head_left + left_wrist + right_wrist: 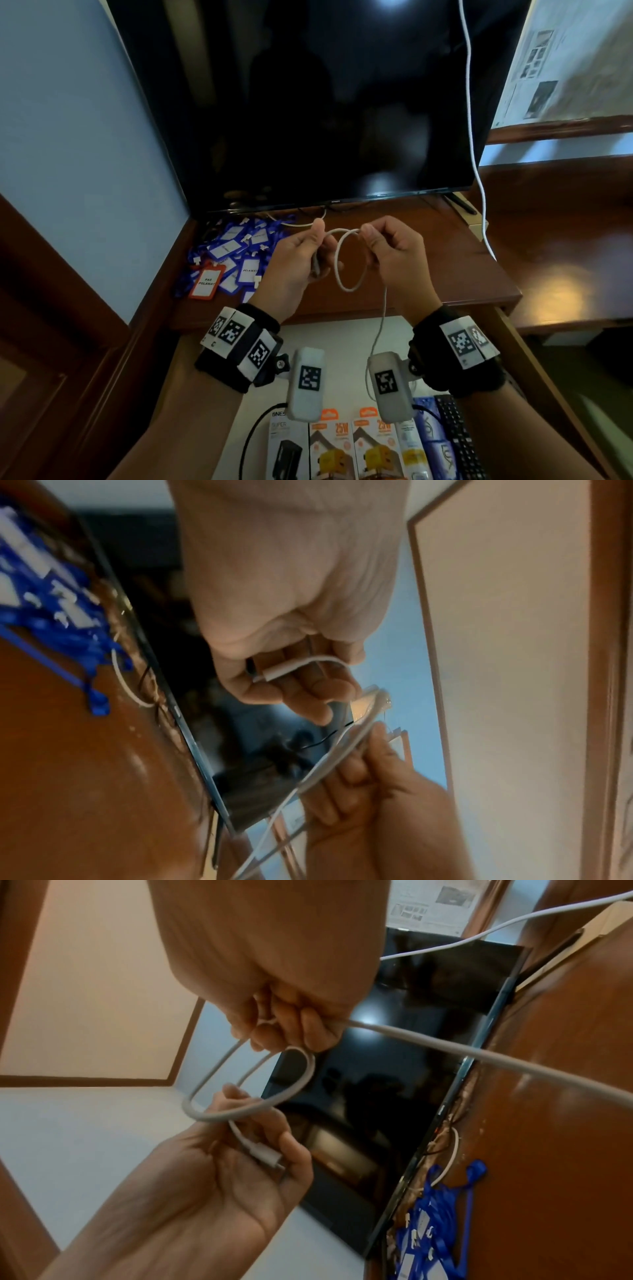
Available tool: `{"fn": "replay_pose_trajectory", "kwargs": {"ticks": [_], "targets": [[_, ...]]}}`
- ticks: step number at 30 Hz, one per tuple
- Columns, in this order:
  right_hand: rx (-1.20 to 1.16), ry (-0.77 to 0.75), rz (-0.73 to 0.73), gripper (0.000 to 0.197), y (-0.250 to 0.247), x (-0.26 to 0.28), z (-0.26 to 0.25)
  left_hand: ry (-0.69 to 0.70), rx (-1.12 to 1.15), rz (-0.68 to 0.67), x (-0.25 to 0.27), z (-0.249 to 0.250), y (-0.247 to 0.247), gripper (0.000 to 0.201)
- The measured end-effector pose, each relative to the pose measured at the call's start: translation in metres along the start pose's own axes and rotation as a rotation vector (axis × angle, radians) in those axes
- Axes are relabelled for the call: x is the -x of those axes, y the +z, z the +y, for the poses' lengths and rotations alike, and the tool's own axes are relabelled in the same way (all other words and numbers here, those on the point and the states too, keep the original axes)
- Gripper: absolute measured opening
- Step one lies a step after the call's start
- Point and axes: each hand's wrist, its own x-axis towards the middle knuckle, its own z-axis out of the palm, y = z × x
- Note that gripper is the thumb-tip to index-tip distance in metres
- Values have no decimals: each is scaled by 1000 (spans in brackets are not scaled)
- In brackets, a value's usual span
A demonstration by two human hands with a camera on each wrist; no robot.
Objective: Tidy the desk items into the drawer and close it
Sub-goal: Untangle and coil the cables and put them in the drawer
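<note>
A white cable (349,263) is coiled into one loop in the air above the brown desk (445,260). My left hand (317,241) pinches the loop's top and holds the plug end (277,673) across its palm. My right hand (371,240) grips the other side of the loop, fingers curled round the cable (212,1080). From the right hand the rest of the cable hangs down toward the open drawer (342,332) below the desk edge. The plug (263,1156) lies in the left palm in the right wrist view.
A pile of blue badge holders (236,253) and one orange one (205,284) lies on the desk's left. A dark TV screen (325,120) stands behind. Another white cable (474,137) hangs at the right. The drawer holds charger boxes (329,448), a remote (459,442) and a black cord (248,442).
</note>
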Motion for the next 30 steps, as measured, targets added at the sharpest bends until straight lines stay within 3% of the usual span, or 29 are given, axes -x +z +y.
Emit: {"fn": "replay_pose_trajectory", "kwargs": {"ticks": [5,14,19,25,30], "targets": [[64,9,107,16,3,6,4,-43,17,-8,10,-2,6,39],[14,105,151,18,2,10,-5,-182,79,-78,15,-4,5,42],[0,210,39,22,-7,12,0,-219,85,-55,17,-1,-8,41],[-32,246,-280,34,2,27,-17,-262,58,-147,22,11,-13,44],[-113,309,-341,37,4,34,-21,-251,31,-171,35,13,-19,42]]}}
